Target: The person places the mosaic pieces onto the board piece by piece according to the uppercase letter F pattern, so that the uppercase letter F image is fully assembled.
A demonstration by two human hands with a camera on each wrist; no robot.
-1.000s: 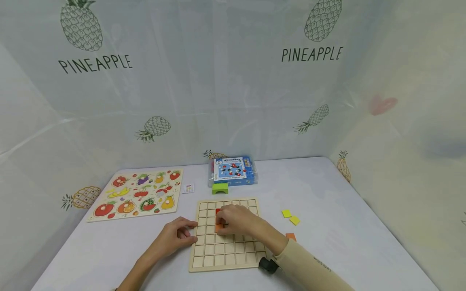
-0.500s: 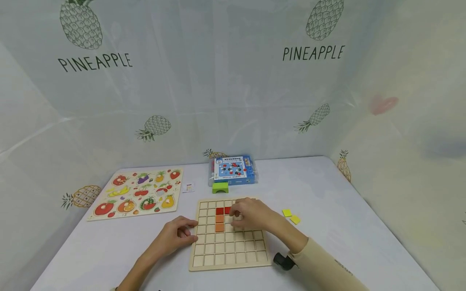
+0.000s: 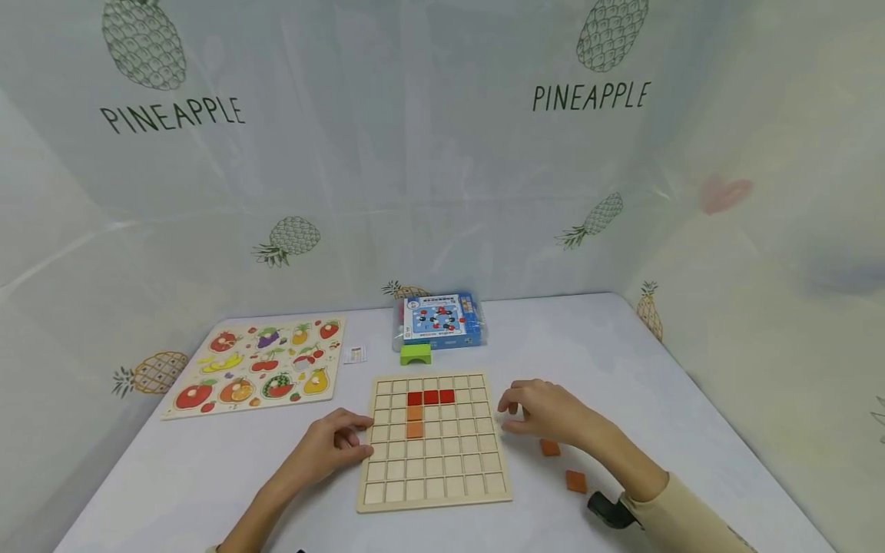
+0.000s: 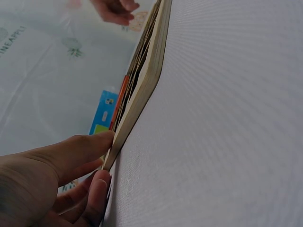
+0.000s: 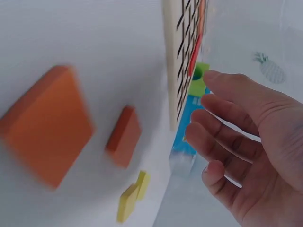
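Observation:
A wooden grid board [image 3: 456, 488] lies on the table in the head view. Three red tiles [image 3: 432, 397] sit in a row in its cells, and two orange tiles [image 3: 414, 430] run down below the leftmost. My left hand [image 3: 328, 445] touches the board's left edge with thumb and fingertip; the left wrist view has these fingers [image 4: 102, 142] against the rim. Off the board's right side, my right hand [image 3: 553, 415] hovers with loosely bent fingers and nothing in them. Loose orange tiles [image 5: 49, 127] lie nearest it, and two yellow tiles [image 5: 127, 203] show in the right wrist view.
Behind the board stand a green arch block [image 3: 415, 354] and a blue boxed set [image 3: 442, 322] in clear wrapping. A fruit puzzle board [image 3: 256, 369] lies at the back left, with a small printed card [image 3: 356, 354] beside it. A printed curtain [image 3: 415, 153] hangs behind the table.
My right hand has lifted from the grid and moved right, past the board's edge, uncovering the red row. It now covers the yellow tiles in the head view. The left hand stays put.

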